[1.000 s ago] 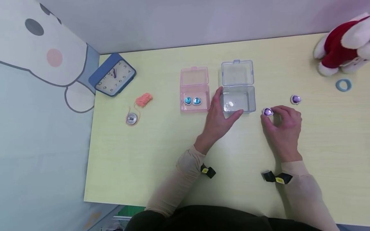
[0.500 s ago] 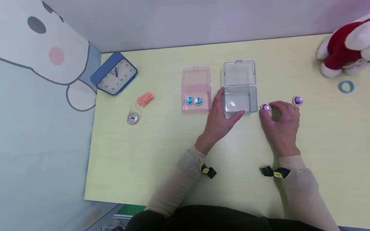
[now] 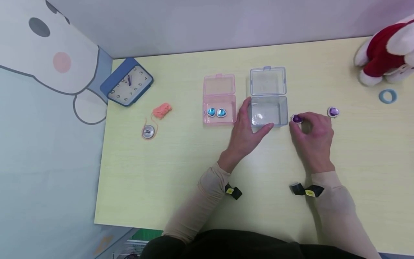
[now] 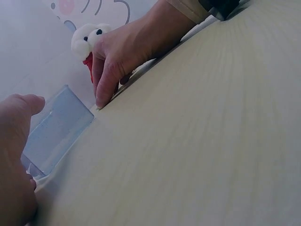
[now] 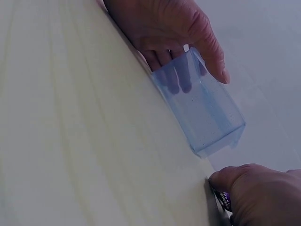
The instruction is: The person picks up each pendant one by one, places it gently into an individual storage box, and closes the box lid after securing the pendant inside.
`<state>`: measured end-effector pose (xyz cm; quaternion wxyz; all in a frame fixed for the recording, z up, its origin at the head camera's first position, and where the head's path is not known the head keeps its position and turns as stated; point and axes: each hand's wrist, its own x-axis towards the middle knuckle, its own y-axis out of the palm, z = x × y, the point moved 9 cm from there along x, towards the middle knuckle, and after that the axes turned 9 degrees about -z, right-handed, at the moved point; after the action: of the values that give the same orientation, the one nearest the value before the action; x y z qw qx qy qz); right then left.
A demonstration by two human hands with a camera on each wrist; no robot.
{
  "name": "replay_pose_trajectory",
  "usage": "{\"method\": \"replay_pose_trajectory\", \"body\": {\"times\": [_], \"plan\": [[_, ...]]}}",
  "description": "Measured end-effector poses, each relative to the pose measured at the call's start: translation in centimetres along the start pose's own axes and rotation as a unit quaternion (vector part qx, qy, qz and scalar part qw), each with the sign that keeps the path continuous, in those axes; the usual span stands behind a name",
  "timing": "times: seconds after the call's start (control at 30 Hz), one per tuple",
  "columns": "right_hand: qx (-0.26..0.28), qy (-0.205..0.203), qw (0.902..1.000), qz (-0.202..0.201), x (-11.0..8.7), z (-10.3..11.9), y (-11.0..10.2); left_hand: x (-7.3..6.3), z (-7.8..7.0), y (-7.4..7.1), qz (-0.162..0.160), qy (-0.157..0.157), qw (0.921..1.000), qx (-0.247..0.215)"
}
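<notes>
My right hand (image 3: 312,140) pinches a purple jewel (image 3: 297,119) with a pale beaded rim between thumb and fingers, just right of the blue-tinted clear box (image 3: 270,111). In the right wrist view the purple jewel (image 5: 225,200) peeks out under the fingers. My left hand (image 3: 244,135) rests against that box, its straight fingers along the left wall and the thumb stretched across the front edge. The box's lid (image 3: 268,81) lies back. A second purple jewel (image 3: 333,112) sits on the table right of the right hand.
Left of the blue box stands a lidded pink box (image 3: 219,99) holding two teal jewels (image 3: 216,112). Orange yarn (image 3: 162,110) and a round metal piece (image 3: 148,131) lie near a blue clock (image 3: 127,82). A plush toy (image 3: 383,54) and blue ring (image 3: 387,96) are at right.
My right hand has shifted slightly left and away from me, bringing the purple jewel closer to the blue box. The left hand stays at the box.
</notes>
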<state>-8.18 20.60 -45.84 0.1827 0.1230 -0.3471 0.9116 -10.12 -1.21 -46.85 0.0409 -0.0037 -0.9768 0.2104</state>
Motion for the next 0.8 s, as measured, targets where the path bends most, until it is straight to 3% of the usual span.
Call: {"method": "replay_pose_trajectory", "body": {"times": [0.27, 0.53, 0.67, 0.8], "plan": [[0.001, 0.011, 0.9999, -0.009, 1.3, 0.1, 0.9, -0.1, 0.3, 0.1, 0.002, -0.013, 0.9999, 0.001], [0.017, 0.104, 0.9933, -0.048, 2.2, -0.5, 0.4, -0.1, 0.3, 0.2, 0.002, -0.013, 0.9999, -0.004], [0.023, 0.084, 0.9919, -0.092, 3.0, 0.6, -0.5, -0.1, 0.3, 0.1, 0.001, -0.008, 1.0000, -0.004], [0.046, 0.037, 0.9905, -0.124, 3.8, 2.9, -1.1, 0.0, 0.2, 0.0, -0.001, -0.011, 0.9999, 0.003]]}}
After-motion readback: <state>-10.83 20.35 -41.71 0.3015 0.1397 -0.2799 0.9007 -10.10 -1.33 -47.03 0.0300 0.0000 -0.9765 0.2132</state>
